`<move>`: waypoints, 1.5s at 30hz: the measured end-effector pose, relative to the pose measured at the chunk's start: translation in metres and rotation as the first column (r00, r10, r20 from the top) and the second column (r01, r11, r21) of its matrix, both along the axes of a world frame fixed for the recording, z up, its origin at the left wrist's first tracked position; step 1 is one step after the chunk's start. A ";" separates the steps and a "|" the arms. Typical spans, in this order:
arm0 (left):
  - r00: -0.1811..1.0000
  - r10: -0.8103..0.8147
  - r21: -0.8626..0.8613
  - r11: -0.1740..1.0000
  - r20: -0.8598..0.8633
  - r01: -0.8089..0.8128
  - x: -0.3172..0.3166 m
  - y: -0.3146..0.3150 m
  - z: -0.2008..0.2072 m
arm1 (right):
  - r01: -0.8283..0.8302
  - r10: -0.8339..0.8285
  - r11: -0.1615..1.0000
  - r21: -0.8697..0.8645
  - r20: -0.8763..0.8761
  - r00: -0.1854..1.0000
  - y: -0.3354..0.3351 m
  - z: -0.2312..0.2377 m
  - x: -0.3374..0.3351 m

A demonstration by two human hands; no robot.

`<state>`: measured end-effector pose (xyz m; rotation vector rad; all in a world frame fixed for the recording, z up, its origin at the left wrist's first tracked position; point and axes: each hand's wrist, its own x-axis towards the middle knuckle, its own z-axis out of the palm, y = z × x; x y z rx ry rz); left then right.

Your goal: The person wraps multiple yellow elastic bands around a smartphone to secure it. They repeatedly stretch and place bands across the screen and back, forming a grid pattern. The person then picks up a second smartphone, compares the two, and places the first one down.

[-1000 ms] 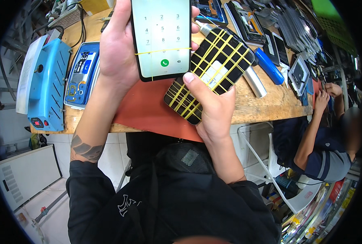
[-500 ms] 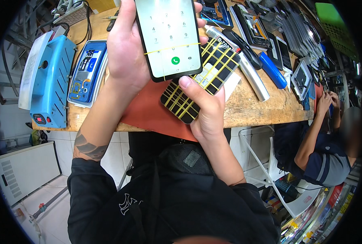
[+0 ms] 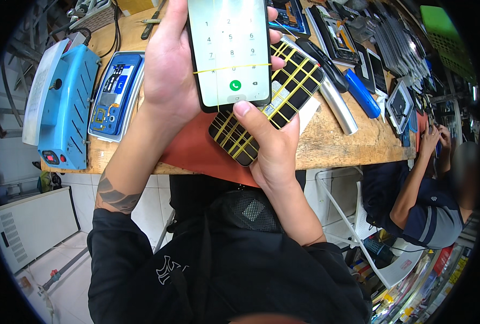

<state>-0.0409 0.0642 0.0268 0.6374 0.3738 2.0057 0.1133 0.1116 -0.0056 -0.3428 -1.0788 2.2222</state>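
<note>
My left hand point(image 3: 167, 75) is closed around a black-edged smartphone point(image 3: 232, 54). The phone's lit screen displays a dial pad with a green call button, and a thin yellow band crosses it. Below and to the right sits a flat black phone-shaped device point(image 3: 299, 81), wound in a grid of yellow rubber bands. My right hand point(image 3: 275, 143) grips this banded device at its near end, its other fingers hidden underneath. The right thumb rests on the lower edge of the lit screen, by the navigation buttons.
On the wooden bench point(image 3: 331, 148), a blue machine point(image 3: 64, 108) and an opened blue phone point(image 3: 116, 97) stand left. A silver tube point(image 3: 339, 110), a blue cylinder point(image 3: 362, 93) and stacked phone parts point(image 3: 391, 40) lie right. A co-worker's hands point(image 3: 437, 137) are at far right.
The lit phone has shifted slightly right and down, and the banded device has turned a little under it. A grey highlight now shows around the screen's middle navigation button, beside my right thumb.
</note>
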 end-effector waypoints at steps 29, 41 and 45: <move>0.998 0.047 0.025 0.999 -0.030 -0.046 -0.015 -0.006 0.000 | -0.040 0.040 0.999 -0.005 0.002 0.999 0.010 -0.014 0.006; 0.976 -0.194 0.054 0.980 0.101 0.189 -0.024 -0.017 -0.013 | -0.041 0.036 0.998 0.051 0.093 0.995 0.012 -0.020 0.008; 0.983 -0.103 -0.033 0.994 0.151 0.109 -0.023 -0.018 -0.016 | -0.045 0.041 0.998 0.036 0.102 0.994 0.011 -0.019 0.008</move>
